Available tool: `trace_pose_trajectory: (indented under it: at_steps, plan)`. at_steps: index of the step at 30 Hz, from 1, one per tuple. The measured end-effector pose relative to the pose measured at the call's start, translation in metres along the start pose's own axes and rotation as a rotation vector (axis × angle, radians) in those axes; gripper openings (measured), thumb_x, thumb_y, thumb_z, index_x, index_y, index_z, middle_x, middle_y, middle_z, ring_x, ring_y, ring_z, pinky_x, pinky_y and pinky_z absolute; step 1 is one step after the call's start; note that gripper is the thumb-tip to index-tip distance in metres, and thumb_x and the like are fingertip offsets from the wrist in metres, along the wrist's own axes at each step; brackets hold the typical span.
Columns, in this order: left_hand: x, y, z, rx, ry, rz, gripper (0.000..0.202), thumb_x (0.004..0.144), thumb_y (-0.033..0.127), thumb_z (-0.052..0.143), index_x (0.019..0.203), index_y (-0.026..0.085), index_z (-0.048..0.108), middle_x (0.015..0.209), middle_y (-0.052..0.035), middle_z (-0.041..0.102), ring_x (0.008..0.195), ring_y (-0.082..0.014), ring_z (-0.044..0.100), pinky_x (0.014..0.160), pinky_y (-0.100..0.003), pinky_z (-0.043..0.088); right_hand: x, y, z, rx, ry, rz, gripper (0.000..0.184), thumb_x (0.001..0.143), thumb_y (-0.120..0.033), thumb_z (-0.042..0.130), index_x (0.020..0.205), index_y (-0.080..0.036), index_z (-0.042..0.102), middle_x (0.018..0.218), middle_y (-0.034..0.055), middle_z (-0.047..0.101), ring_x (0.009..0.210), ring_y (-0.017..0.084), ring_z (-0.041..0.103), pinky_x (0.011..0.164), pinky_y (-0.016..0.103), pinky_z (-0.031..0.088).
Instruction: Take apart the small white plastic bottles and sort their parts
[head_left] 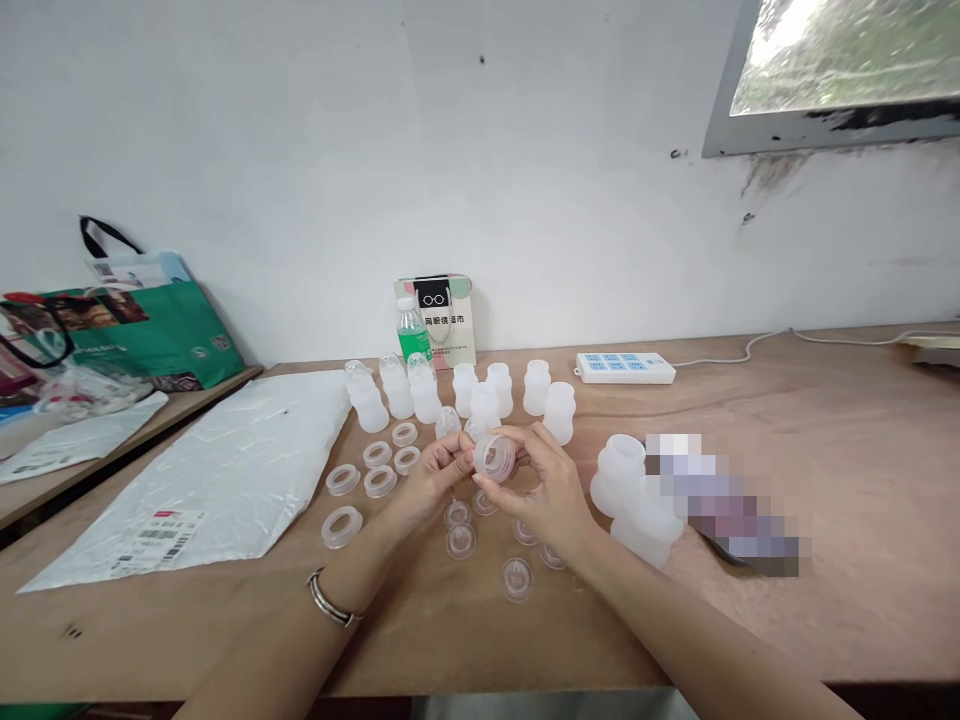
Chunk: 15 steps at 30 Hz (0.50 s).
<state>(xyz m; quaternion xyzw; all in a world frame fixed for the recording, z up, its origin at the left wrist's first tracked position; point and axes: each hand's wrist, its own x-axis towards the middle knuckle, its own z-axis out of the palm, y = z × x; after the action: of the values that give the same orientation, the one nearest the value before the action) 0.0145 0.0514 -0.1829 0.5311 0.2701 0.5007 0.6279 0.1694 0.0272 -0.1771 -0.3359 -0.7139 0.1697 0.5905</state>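
Left hand (431,482): fingertips pinching clear ring (493,458), held just above the table (825,520), near its middle. Right hand (546,497): fingers curled round the same ring's other side. Tipped bottles (626,495) just right of it. Power strip (625,367) behind them.

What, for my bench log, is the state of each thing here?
screw ring: held off the table between left hand and right hand
loose rings: flat on table
teats: loose on table
back-row bottles: upright
two bottles at right: touching each other
water bottle: upright, capped
power strip: sockets empty
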Motion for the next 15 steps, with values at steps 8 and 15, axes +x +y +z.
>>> trace_pose_trajectory:
  at_steps: [8,15]
  plan:
    - [-0.0005,0.0092,-0.0029,0.187,-0.039,0.064,0.037,0.068,0.044,0.075,0.062,0.015,0.053,0.056,0.0023,0.056,0.053,-0.0084,0.047,0.052,-0.02,0.035,0.0011,-0.0064,-0.0037,0.002,-0.05,-0.055,0.021,0.071,-0.025,0.065,0.091,-0.023,0.065,0.071,-0.0017,0.048,0.061,0.013,0.048,0.055,0.026,0.047]
    - [0.0007,0.0086,-0.0084,0.236,-0.07,0.06,0.037,0.069,0.047,0.074,0.066,0.014,0.055,0.057,0.0017,0.058,0.053,-0.0088,0.05,0.053,-0.02,0.037,0.0009,-0.0031,-0.0056,0.057,-0.105,-0.044,0.022,0.071,-0.024,0.065,0.093,-0.022,0.065,0.072,-0.0022,0.045,0.06,0.012,0.046,0.054,0.024,0.046]
